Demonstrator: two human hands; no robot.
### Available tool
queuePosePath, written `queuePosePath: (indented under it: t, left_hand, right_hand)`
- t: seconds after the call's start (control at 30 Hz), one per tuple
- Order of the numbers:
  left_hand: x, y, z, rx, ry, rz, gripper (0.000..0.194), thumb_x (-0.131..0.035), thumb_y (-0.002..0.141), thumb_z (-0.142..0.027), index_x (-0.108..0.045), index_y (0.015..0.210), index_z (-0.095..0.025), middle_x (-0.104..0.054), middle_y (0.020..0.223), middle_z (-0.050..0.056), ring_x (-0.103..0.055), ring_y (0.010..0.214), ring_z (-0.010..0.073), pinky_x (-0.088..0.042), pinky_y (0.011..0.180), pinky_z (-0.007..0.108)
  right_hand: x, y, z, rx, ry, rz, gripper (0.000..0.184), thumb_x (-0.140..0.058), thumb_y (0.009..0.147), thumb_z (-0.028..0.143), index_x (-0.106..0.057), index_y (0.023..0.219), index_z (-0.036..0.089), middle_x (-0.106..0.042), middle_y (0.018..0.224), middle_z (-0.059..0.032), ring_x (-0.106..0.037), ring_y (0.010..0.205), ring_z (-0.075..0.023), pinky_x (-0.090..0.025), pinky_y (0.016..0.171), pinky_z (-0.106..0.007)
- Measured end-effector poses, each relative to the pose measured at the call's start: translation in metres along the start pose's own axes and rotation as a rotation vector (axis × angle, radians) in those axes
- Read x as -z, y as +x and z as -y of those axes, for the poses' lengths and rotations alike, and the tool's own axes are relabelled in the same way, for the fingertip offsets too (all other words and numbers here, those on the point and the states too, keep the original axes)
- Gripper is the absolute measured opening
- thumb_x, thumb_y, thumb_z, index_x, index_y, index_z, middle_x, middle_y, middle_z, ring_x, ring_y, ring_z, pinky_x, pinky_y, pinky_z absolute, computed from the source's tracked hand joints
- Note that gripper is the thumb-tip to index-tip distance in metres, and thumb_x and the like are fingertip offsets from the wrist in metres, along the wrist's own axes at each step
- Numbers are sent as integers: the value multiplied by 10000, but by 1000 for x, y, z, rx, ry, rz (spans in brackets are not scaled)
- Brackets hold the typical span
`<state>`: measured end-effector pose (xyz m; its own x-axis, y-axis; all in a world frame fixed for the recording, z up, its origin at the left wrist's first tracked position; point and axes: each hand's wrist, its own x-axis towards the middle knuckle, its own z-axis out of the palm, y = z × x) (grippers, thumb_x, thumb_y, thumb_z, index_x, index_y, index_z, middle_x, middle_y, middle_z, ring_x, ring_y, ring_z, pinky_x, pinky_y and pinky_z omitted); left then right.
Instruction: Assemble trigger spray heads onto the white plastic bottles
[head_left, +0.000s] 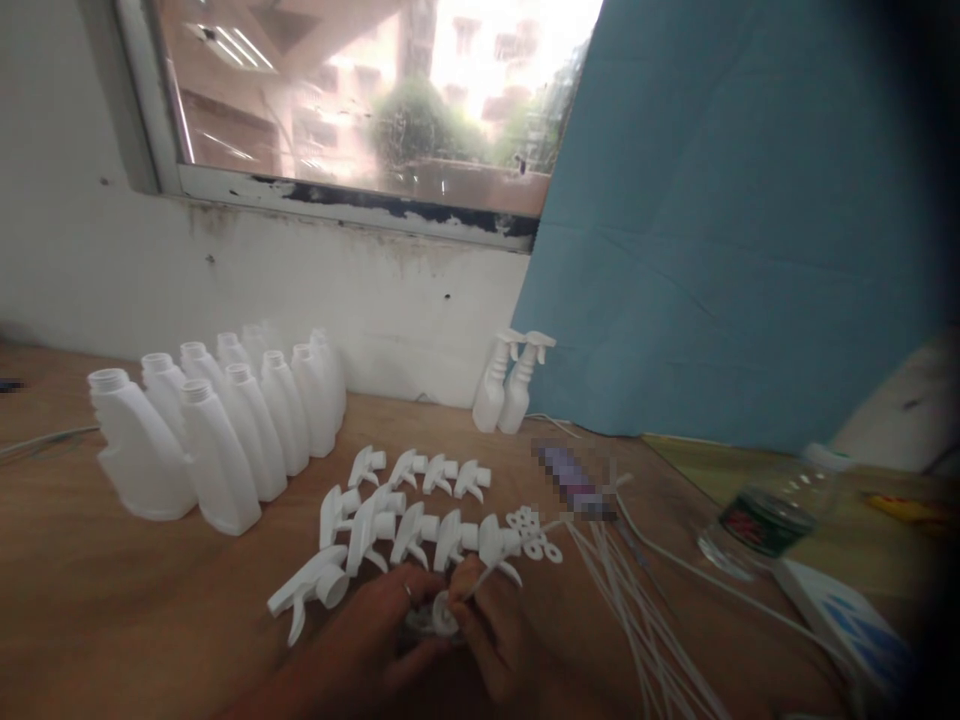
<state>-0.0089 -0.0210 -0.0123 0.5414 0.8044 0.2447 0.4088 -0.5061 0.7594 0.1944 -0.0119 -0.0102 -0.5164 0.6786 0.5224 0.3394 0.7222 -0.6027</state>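
Your left hand (384, 622) gripped a white round-ended part (444, 613), half hidden between both hands; your right hand (493, 622) pinched a thin tube (491, 568) beside it. Past them lay rows of white trigger heads (411, 528), small rings (529, 533) at right; farther, uncapped bottles (220, 455) stood left, two spray bottles (493, 392) near the wall (420, 330).

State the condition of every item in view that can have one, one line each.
Tall white plastic bottles: upright, uncapped
Two slim white plastic spray bottles: upright, trigger heads fitted
White plastic trigger heads: loose, lying in rough rows
Small white rings: loose, clustered
Thin whitish tubes: loosely bunched, lying
Clear plastic bottle with green label: standing
Blue cloth: hanging
Left hand: closed on small white round part
Right hand: closed on thin white tube
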Motion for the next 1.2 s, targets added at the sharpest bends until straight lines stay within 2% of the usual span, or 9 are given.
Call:
queuePosePath:
  t: [0.27, 0.5, 0.73, 0.9, 1.07, 1.2]
  left_hand:
    - [1, 0, 1, -25, 35, 35, 281, -526, 905, -324, -507, 1180, -272, -590, 1151, 36, -554, 1039, 184, -421, 913, 277]
    - [1, -1, 0, -43, 61, 26, 281, -538, 895, -320, -512, 1173, -280, -602, 1120, 28, -565, 1011, 184, -427, 889, 282]
    - [0, -1, 3, -79, 71, 25, 261, -526, 895, -300, -517, 1151, -250, -611, 1117, 46, -567, 999, 190, -429, 880, 291]
    - [-2, -1, 3, -75, 101, 19, 318, -532, 884, -277, -493, 1197, -237, -602, 1149, 62, -553, 1038, 209, -419, 906, 312]
    - [-2, 0, 1, -63, 113, 11, 222, -528, 894, -321, -527, 1096, -228, -615, 1077, 52, -562, 982, 201, -425, 853, 298]
    - [0, 0, -1, -64, 75, 18, 225, -526, 899, -306, -524, 1113, -234, -613, 1072, 41, -567, 972, 187, -422, 847, 284]
  right_hand:
    - [0, 2, 0, 69, -52, -40, 75, -411, 917, 187, -464, 876, 220, -537, 799, -13, -512, 712, -162, -392, 668, -295]
    - [-4, -1, -5, 34, -120, -38, 57, -451, 915, 216, -483, 867, 215, -550, 775, -12, -529, 699, -161, -387, 651, -291]
    - [0, 5, 2, -46, -74, -29, 147, -486, 915, 239, -503, 775, 200, -523, 709, 2, -515, 662, -148, -389, 629, -279]
    - [3, 11, 6, -76, -28, 5, 209, -488, 908, 266, -504, 711, 197, -523, 702, -4, -515, 681, -160, -402, 637, -291]
    - [2, 16, 5, -50, -48, 36, 210, -528, 876, 263, -480, 680, 206, -529, 697, 4, -502, 691, -165, -391, 648, -296]
    - [-1, 12, 3, -93, -38, -11, 203, -546, 872, 264, -497, 685, 204, -531, 678, 12, -490, 657, -152, -374, 602, -276]
